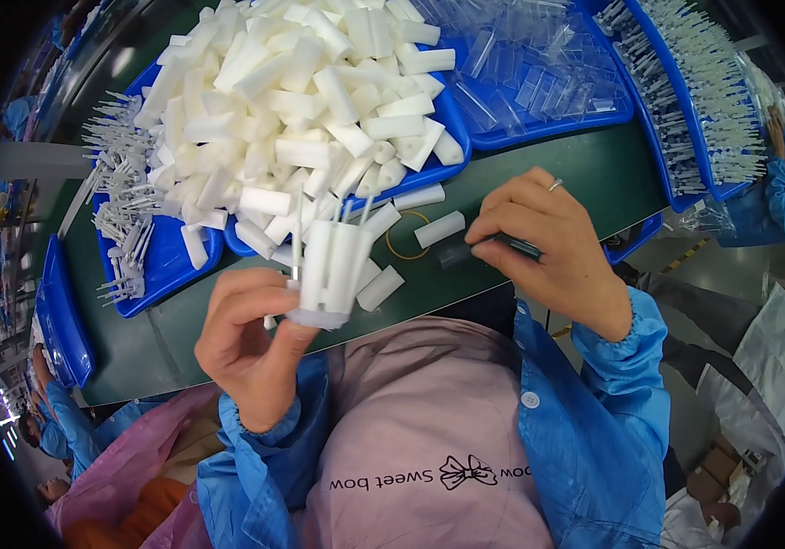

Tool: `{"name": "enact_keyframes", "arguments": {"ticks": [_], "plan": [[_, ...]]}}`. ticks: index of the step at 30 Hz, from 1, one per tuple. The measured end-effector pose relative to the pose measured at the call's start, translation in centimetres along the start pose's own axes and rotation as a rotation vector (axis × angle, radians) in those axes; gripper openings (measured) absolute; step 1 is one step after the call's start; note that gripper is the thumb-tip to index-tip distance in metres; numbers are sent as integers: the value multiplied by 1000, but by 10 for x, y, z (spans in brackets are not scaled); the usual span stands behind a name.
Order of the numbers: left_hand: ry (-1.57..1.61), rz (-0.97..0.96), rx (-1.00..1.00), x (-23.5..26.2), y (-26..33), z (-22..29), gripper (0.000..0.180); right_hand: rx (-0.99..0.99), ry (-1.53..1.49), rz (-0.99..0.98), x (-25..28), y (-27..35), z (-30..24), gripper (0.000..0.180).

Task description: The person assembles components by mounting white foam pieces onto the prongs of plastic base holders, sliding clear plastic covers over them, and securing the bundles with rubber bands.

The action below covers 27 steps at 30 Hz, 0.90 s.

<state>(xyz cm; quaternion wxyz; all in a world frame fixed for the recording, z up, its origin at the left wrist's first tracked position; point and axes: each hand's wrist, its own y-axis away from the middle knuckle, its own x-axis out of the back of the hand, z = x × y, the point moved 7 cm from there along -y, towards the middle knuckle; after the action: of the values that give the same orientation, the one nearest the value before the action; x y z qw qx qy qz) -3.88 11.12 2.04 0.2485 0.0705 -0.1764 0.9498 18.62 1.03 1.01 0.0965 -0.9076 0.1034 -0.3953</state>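
Note:
My left hand (259, 343) is closed on a white plastic part with thin prongs (321, 317), held upright by its round base above the table's near edge. White foam cylinders stand on some of its prongs; other prongs rise bare. My right hand (548, 252) grips a slim dark tool (519, 244), whose exact kind my fingers hide. By its fingertips lies a small clear plastic piece (453, 253). Close to it a loose white foam cylinder (439, 230) rests on the green table (539, 183), beside a thin yellow ring (400, 240).
A blue tray (462, 146) is heaped with foam cylinders. Pronged white parts fill a blue tray (173, 240) at left and blue bins (685, 137) at right. Clear plastic pieces lie in another blue tray (626, 110). A co-worker's blue sleeve (67, 416) shows at far left.

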Motion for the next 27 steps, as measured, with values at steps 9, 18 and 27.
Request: {"name": "enact_keyframes", "arguments": {"ticks": [9, 18, 27], "plan": [[98, 2, 84, 5, 12, -11, 13, 129, 310, -44, -37, -16, -4, 15], [-20, -171, -159, -19, 10, 14, 23, -180, -707, 156, -12, -13, 14, 33], [-82, -327, -330, -53, 13, 32, 43, -419, -1333, 135, -26, -16, 7, 30]]}}
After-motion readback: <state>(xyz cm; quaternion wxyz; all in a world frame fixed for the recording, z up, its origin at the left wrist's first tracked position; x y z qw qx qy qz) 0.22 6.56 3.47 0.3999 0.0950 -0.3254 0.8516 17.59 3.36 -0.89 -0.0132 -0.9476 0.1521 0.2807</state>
